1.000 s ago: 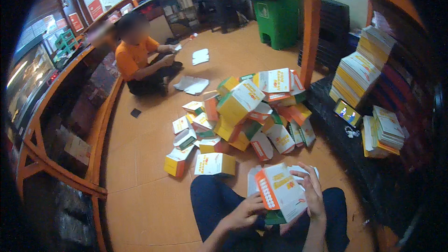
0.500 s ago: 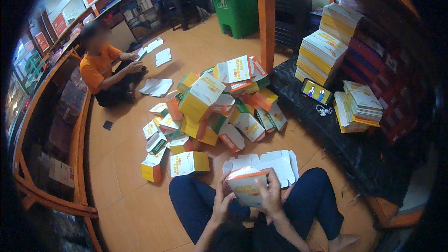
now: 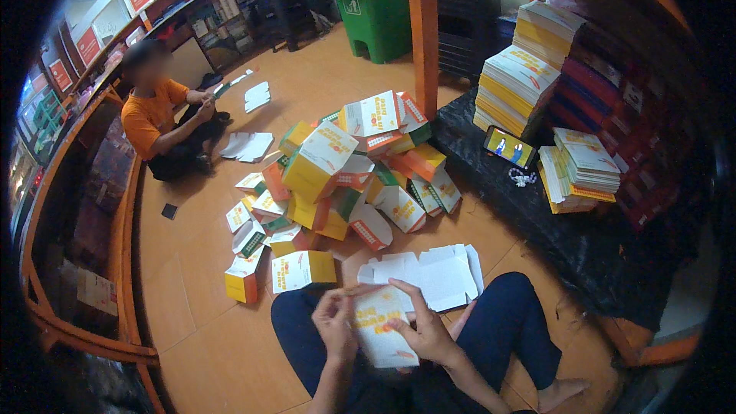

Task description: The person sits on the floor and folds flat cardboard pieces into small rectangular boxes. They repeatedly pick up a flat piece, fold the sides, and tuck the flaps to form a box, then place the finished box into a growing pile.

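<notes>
A small white carton point(image 3: 386, 335) with yellow and orange print is held above my crossed legs. My right hand point(image 3: 426, 330) grips its right side, thumb lying across the printed face and fingers at the upper edge. My left hand point(image 3: 335, 323) is at the upper left corner, its fingers bent and pinched together on the carton's edge. The carton's far side is hidden. Just beyond my hands, flat white die-cut carton blanks point(image 3: 429, 272) lie on the floor by my right knee.
Ahead is a heap of folded cartons point(image 3: 326, 157). Stacks of flat blanks point(image 3: 517, 80) and a phone point(image 3: 510, 147) sit on a black-covered ledge point(image 3: 491, 176) at right. A person in orange point(image 3: 153, 119) sits far left. A green bin point(image 3: 376, 15) stands behind an orange post point(image 3: 423, 38).
The carton has turned so its printed face shows more fully, its orange edge now barely visible. My left hand has shifted left and up to its corner. The other person's hands have drawn closer together.
</notes>
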The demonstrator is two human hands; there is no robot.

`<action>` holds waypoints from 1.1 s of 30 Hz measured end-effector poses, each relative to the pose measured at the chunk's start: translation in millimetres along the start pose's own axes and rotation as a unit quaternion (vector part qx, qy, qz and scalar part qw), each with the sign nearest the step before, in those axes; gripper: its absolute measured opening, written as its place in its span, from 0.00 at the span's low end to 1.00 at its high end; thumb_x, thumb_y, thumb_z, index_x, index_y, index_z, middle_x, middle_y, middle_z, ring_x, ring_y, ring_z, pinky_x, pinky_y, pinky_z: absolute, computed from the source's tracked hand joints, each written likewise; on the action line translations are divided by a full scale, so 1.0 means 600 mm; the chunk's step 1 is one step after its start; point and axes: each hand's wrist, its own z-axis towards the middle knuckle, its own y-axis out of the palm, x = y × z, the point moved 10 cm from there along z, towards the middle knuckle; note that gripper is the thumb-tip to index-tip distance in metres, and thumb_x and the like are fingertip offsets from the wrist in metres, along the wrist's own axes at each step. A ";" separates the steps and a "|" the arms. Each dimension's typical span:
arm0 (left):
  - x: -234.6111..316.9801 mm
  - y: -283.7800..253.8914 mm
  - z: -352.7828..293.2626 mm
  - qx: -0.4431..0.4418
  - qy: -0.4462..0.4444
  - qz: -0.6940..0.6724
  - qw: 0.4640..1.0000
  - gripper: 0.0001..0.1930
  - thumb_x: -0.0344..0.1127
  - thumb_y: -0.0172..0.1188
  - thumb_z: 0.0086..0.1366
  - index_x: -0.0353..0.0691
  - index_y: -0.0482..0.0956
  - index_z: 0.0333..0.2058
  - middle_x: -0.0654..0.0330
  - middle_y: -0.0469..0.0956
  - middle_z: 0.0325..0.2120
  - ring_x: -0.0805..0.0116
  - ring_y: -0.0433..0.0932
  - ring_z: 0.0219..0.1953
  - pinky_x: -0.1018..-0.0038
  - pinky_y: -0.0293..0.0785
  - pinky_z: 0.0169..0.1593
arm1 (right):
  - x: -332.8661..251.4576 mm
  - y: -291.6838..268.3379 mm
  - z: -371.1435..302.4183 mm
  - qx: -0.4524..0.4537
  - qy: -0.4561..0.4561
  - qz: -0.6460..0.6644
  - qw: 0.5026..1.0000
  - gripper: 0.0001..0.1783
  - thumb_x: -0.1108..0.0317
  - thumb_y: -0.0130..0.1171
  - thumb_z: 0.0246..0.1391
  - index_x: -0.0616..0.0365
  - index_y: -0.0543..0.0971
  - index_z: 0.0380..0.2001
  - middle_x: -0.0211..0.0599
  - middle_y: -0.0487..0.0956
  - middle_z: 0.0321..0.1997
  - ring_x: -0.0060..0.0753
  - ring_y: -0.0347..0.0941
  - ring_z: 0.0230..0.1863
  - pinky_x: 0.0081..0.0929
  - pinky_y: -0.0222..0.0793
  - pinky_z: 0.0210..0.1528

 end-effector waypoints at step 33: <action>0.050 -0.122 0.115 0.013 0.080 0.010 0.997 0.34 0.29 0.63 0.65 0.44 0.60 0.68 0.51 0.66 0.60 0.65 0.67 0.61 0.73 0.69 0.59 | 0.156 0.053 0.125 0.001 0.034 0.095 0.995 0.25 0.60 0.54 0.68 0.53 0.67 0.65 0.46 0.72 0.60 0.40 0.71 0.61 0.35 0.65 0.64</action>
